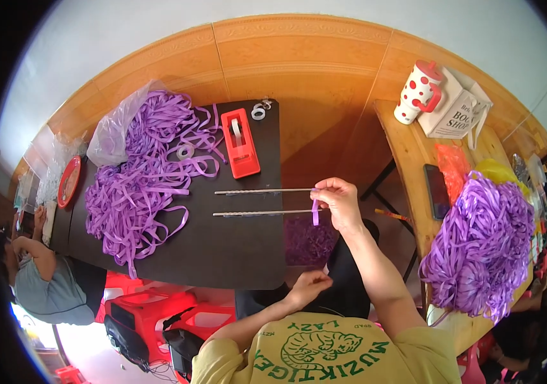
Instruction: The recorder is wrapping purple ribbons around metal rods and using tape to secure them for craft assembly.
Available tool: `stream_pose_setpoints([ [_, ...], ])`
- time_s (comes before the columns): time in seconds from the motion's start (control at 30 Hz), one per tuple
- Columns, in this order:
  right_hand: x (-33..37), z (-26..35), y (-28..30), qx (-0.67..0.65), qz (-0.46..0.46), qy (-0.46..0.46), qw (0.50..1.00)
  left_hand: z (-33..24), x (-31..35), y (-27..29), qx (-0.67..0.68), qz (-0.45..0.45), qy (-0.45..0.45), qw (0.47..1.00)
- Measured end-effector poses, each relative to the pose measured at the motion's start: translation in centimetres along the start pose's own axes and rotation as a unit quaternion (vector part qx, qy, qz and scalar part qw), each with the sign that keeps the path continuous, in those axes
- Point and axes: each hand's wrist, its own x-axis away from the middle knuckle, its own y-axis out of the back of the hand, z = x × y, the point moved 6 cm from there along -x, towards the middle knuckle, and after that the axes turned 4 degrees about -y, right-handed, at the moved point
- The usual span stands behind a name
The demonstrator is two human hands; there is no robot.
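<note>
Ribbon strip (315, 213), purple, is at the right hand (339, 201): thumb and fingertip closed in a pinch on its far end, no gap visible. Strip runs from the pinch toward the wearer, long axis about square to two thin metal rods, which lie left-right. Far rod (257, 191): right end meets the fingertips; can't tell if gripped. Near rod (254, 214): strip crosses near its right end; can't tell if looped round or just alongside. Both rods overhang the right edge of the dark table (235, 256).

Left hand (309, 289) is farther off, nearer the body, over the lap. Fingers loosely curled; can't tell how far closed or if holding anything.

Outward: red tape dispenser (242, 157) beyond the rods, ribbon heap (123, 205) left, second purple pile (478, 246) right on the wooden table (408, 153).
</note>
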Motion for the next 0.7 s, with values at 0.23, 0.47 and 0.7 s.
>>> stream_pose_setpoints([
  [0.23, -0.1, -0.3, 0.2, -0.043, -0.034, 0.005, 0.998, -0.4, 4.3, 2.5, -0.045, 0.058, -0.026, 0.997],
  [0.47, 0.8, 2.9, 6.7, -0.030, -0.131, 0.096, 0.986, -8.4, 12.1, 5.6, -0.085, 0.125, -0.114, 0.982],
  [0.7, -0.5, -8.8, 7.6, 0.221, -0.117, 0.092, 0.964, -28.7, 18.6, 1.6, 0.176, 0.189, -0.541, 0.801],
])
